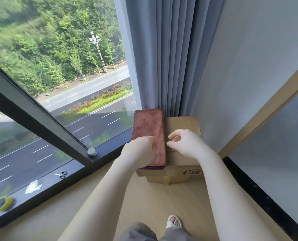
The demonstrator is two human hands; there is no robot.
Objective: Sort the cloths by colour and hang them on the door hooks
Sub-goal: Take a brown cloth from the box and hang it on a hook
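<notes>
Foot in white slipper (174, 221) at bottom edge, on pale wood floor (162, 202); grey trouser fabric just beside it. Both bare forearms reach forward from here.

Black window sill (45, 192) runs along the left. On it, nearest first: yellow tape roll (4, 203), white paper scrap (33, 186), scissors (62, 174), then a small silver cylinder (91, 151) at the foot of the dark window frame.

Cardboard box (183, 124) stands on the floor in the corner, printed lettering on its near face, tape strip at the near edge.

Cloth stack lies on the left part of the box top: brown cloth (149, 124) folded long and narrow on top, thin purple edge (151, 168) showing beneath at the near end. Far end of the stack touches the curtain.

Left hand (141, 146): resting on the near part of the brown cloth, knuckles up, fingers bent down out of sight and blurred; cannot tell whether it grips or only presses.

Right hand (184, 143): above the bare box top just beside the cloth, fingers loosely curled, thumb and forefinger apart, holding nothing.

Grey-blue curtain (162, 58) hangs in folds behind the box. Grey wall to its right; light wooden frame (266, 108) with a frosted panel at far right. Through the glass: road, hedge strip, trees, a lamp post.
</notes>
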